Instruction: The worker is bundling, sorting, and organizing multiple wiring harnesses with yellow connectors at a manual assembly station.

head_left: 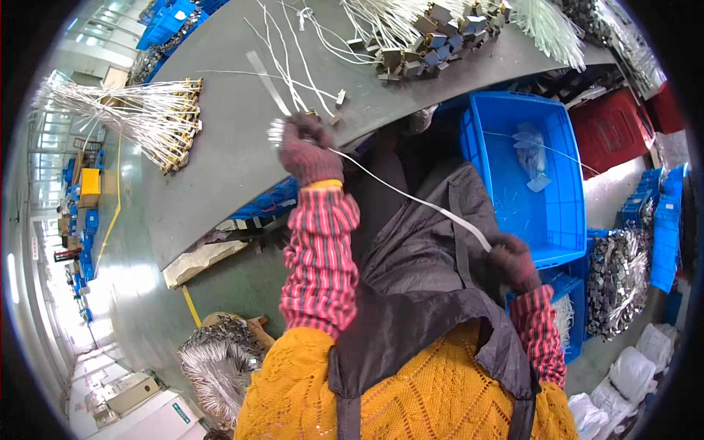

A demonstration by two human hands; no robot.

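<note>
A thin white cable [400, 189] runs slackly across my lap between my hands and looks flatter and wider near its right end. My left hand [312, 150], in a dark maroon knit glove, is closed round the cable at the table's edge. A shiny silver piece [276, 133] sticks out beside its fingers; its kind is unclear. Low on the right, my right hand [515, 262], gloved alike, grips the cable's other end. Just beyond my left hand, loose white cables with small connectors [334, 117] lie on the grey table [235, 147], next to a pale flat strip [268, 82].
A bundle of white cables with brassy connectors [158, 121] overhangs the table's left side. Dark-ended cables [433, 48] are heaped at the far edge. Beside my right hand stands a blue crate [524, 213] holding a clear plastic bag [532, 150]; a red bin [612, 128] stands beyond.
</note>
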